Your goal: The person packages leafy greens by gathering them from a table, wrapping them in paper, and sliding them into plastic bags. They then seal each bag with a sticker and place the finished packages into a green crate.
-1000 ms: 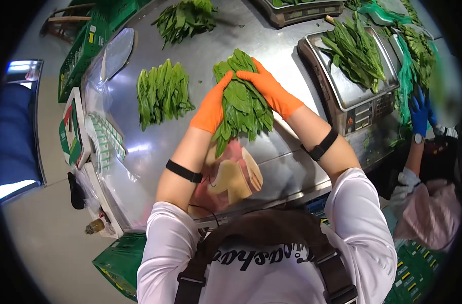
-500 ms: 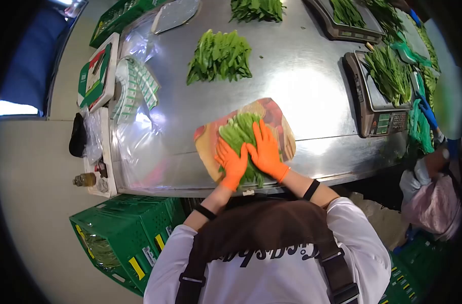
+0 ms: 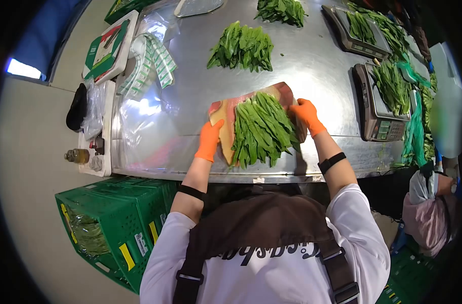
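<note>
Because the leafy bunch (image 3: 264, 129) lies loose on the patterned sheet (image 3: 226, 124), uneven lifting of the sheet's sides can cause the stalks to slide or fan out. The left grip (image 3: 209, 139) is closed on the left edge of the sheet, with the thumb on top. The right grip (image 3: 305, 115) is closed at the opposite edge, which curls upward (its fingertips are partly hidden). The grips are apart, with the bunch between them.

Leaf tips extend past the near side of the sheet, towards the front of the worktop (image 3: 190, 109); folding the sheet tightly can crease or tear them. A slack pinch on either edge can also let the sheet slip and spread the leaves.

Beyond the sheet lie a second bunch (image 3: 242, 46) and a third bunch (image 3: 281, 11). To the right, the nearer scale (image 3: 388, 129), loaded with greens (image 3: 392, 88), limits a wide swing of the right arm. To the left, clear film (image 3: 145, 144) and label strips (image 3: 161, 58) can snag a sweeping sleeve or glove. Towards the person, the way is unobstructed.
</note>
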`<action>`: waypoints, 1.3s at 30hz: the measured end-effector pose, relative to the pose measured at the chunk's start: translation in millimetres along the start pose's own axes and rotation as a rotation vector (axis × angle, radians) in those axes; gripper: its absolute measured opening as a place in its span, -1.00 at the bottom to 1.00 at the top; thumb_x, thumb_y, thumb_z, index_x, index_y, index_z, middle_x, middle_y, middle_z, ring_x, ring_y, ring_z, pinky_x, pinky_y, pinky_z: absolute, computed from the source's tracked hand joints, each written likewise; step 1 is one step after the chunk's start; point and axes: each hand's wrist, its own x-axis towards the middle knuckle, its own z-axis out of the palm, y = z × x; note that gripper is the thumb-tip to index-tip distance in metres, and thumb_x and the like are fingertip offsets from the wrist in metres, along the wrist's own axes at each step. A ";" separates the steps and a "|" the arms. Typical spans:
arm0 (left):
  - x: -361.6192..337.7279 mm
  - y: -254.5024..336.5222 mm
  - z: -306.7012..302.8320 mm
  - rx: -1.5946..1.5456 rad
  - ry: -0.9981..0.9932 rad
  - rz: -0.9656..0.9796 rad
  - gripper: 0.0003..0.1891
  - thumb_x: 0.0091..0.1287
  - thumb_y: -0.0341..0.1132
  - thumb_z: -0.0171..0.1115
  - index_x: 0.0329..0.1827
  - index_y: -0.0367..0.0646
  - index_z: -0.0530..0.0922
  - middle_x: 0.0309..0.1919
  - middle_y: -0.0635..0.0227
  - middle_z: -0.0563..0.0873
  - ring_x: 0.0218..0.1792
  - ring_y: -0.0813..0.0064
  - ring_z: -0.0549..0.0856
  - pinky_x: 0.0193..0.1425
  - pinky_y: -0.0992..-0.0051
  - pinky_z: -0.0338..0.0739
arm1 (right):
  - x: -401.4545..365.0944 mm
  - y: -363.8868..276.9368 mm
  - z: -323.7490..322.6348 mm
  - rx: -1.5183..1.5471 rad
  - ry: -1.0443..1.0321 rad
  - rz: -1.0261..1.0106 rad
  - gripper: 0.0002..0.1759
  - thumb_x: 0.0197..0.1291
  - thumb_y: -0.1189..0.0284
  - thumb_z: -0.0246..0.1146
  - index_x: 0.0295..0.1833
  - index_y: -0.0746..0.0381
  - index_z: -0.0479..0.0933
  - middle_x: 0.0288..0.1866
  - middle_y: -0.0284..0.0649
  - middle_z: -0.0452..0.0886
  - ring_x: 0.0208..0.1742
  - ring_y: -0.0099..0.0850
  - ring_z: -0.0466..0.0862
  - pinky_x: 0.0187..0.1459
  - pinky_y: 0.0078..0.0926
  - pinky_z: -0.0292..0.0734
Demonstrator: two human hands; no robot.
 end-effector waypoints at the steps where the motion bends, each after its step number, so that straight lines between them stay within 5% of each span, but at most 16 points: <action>1: -9.7 12.3 6.9 0.015 -0.046 -0.045 -0.62 0.24 -0.20 0.26 -0.04 -0.34 0.54 -0.30 0.22 0.68 -0.46 0.46 0.67 -0.48 0.54 0.54 | -3.2 -17.0 -4.2 0.124 -0.002 -0.096 -0.47 -0.02 0.22 0.26 0.00 0.35 0.43 -0.32 0.00 0.61 -0.29 -0.17 0.63 -0.21 -0.31 0.50; 4: -48.0 36.0 38.9 -0.100 -0.161 -0.137 -0.67 0.22 -0.25 0.28 -0.12 -0.39 0.56 -0.33 0.23 0.67 -0.51 0.46 0.65 -0.50 0.56 0.55 | -19.9 -72.8 1.1 0.482 -0.092 -0.292 -0.56 0.04 0.30 0.18 0.01 0.31 0.40 -0.31 0.09 0.60 -0.28 -0.06 0.62 -0.20 -0.24 0.49; 7: -82.7 32.8 65.3 -0.309 -0.204 -0.138 -0.67 0.25 -0.27 0.27 -0.12 -0.40 0.52 -0.32 0.22 0.67 -0.47 0.42 0.67 -0.49 0.53 0.59 | -85.1 -130.2 -13.6 0.024 -0.190 -0.486 -0.56 0.10 0.41 0.07 0.13 0.24 0.32 -0.22 0.16 0.59 -0.14 0.09 0.60 -0.11 -0.16 0.49; 9: -82.5 9.9 62.7 -0.345 -0.203 -0.172 -0.68 0.26 -0.27 0.27 -0.08 -0.36 0.50 -0.31 0.23 0.66 -0.42 0.42 0.68 -0.45 0.53 0.59 | -108.8 -124.5 0.9 -0.090 -0.274 -0.667 -0.32 0.01 0.33 0.19 0.31 0.19 0.21 0.16 0.18 0.40 0.05 0.12 0.50 0.04 -0.18 0.46; 10: -79.8 -2.2 59.9 -0.425 -0.236 -0.299 -0.68 0.29 -0.30 0.21 0.01 -0.32 0.43 -0.23 0.20 0.63 -0.27 0.36 0.66 -0.27 0.48 0.59 | -118.0 -115.6 12.5 -0.211 -0.268 -0.777 -0.16 -0.04 0.27 0.29 0.39 0.18 0.14 0.33 0.17 0.28 0.19 0.12 0.44 0.11 -0.17 0.43; 11: -75.9 -13.4 57.6 -0.506 -0.268 -0.423 -0.66 0.33 -0.33 0.15 0.10 -0.28 0.37 -0.15 0.16 0.60 -0.13 0.31 0.65 -0.09 0.43 0.59 | -128.5 -111.7 26.1 -0.213 -0.283 -0.780 -0.16 -0.04 0.27 0.29 0.39 0.18 0.14 0.33 0.17 0.28 0.19 0.12 0.44 0.11 -0.17 0.43; 13: -71.3 -11.3 61.1 -0.476 -0.330 -0.373 -0.66 0.34 -0.36 0.11 0.13 -0.24 0.33 -0.13 0.16 0.58 -0.08 0.31 0.62 -0.04 0.41 0.56 | -142.4 -111.6 51.5 -0.538 -0.117 -0.659 0.22 -0.31 0.11 0.50 0.49 0.10 -0.03 0.51 0.06 -0.06 0.37 0.17 0.21 0.20 0.08 0.33; 14: -68.2 -8.5 63.8 -0.437 -0.402 -0.321 -0.66 0.35 -0.39 0.06 0.16 -0.19 0.29 -0.10 0.16 0.56 -0.04 0.32 0.60 0.01 0.39 0.53 | -137.8 -110.1 59.0 -0.538 -0.124 -0.665 0.22 -0.31 0.11 0.50 0.49 0.10 -0.03 0.51 0.06 -0.06 0.37 0.17 0.21 0.20 0.08 0.33; 16: -58.5 -0.1 59.6 -0.260 -0.571 -0.273 -0.63 0.34 -0.39 0.08 0.19 -0.21 0.30 -0.17 0.26 0.58 -0.15 0.44 0.59 -0.10 0.50 0.50 | -121.1 -109.0 68.1 -0.650 -0.011 -0.573 0.39 -0.51 0.00 0.57 0.50 0.06 -0.07 0.53 0.02 -0.13 0.41 0.17 0.14 0.12 0.28 0.32; 20: -46.6 -0.8 33.6 -0.195 -0.580 -0.085 -0.51 0.30 -0.34 0.17 0.28 -0.26 0.30 -0.22 0.28 0.62 -0.19 0.51 0.61 -0.06 0.53 0.49 | -105.0 -123.7 51.2 -0.617 -0.136 -0.470 0.30 -0.41 0.15 0.52 0.51 0.05 -0.07 0.52 0.00 -0.05 0.34 0.09 0.27 0.11 0.06 0.43; 22: -34.9 -16.1 -17.3 -0.087 -0.341 0.398 -0.57 0.26 -0.31 0.25 0.16 -0.28 0.42 -0.19 0.26 0.66 -0.17 0.47 0.63 0.02 0.50 0.49 | -98.4 -115.0 46.2 -0.495 -0.149 -0.532 0.25 -0.38 0.20 0.50 0.50 0.04 -0.04 0.49 0.00 0.02 0.25 0.10 0.35 0.10 0.00 0.45; 25: -27.9 -36.2 -123.0 0.376 0.235 0.359 -0.68 0.16 -0.24 0.33 -0.08 -0.20 0.57 -0.09 0.23 0.67 -0.09 0.31 0.64 0.00 0.37 0.49 | -93.9 -101.4 43.8 -0.305 -0.135 -0.626 0.17 -0.33 0.26 0.45 0.49 0.04 0.00 0.44 0.01 0.14 0.15 0.10 0.44 0.11 -0.13 0.47; 27: -20.6 -43.4 -167.1 0.692 0.478 0.559 -0.71 0.10 -0.25 0.37 -0.17 -0.19 0.60 -0.13 0.22 0.68 -0.16 0.26 0.65 -0.07 0.36 0.51 | -97.1 -106.7 45.0 -0.215 -0.105 -0.672 0.13 -0.31 0.27 0.43 0.48 0.07 0.06 0.41 0.02 0.21 0.16 0.05 0.45 0.16 -0.22 0.43; 31: 1.3 -54.3 -200.8 0.872 0.463 0.603 -0.75 0.07 -0.28 0.40 -0.26 -0.24 0.64 -0.26 0.28 0.71 -0.34 0.45 0.64 -0.24 0.45 0.50 | -113.6 -157.2 54.8 -0.159 -0.241 -0.914 0.09 -0.29 0.28 0.40 0.47 0.08 0.08 0.40 0.02 0.23 0.18 -0.01 0.45 0.19 -0.26 0.39; 33: 9.2 -45.6 -205.8 0.519 0.259 0.225 -0.78 0.04 -0.28 0.43 -0.33 -0.23 0.68 -0.38 0.29 0.72 -0.33 0.46 0.66 -0.22 0.48 0.52 | -125.3 -194.5 61.2 -0.200 -0.387 -0.990 0.09 -0.32 0.27 0.41 0.46 0.05 0.11 0.38 0.01 0.26 0.14 0.01 0.47 0.14 -0.24 0.43; 39: 26.8 -55.1 -221.1 0.262 0.053 0.179 -0.77 0.04 -0.29 0.42 -0.34 -0.27 0.68 -0.42 0.25 0.71 -0.28 0.47 0.68 -0.19 0.51 0.54 | -156.0 -253.1 106.5 -0.421 -0.607 -1.169 0.03 -0.27 0.24 0.39 0.44 -0.01 0.14 0.33 -0.11 0.33 -0.04 -0.07 0.56 -0.02 -0.24 0.50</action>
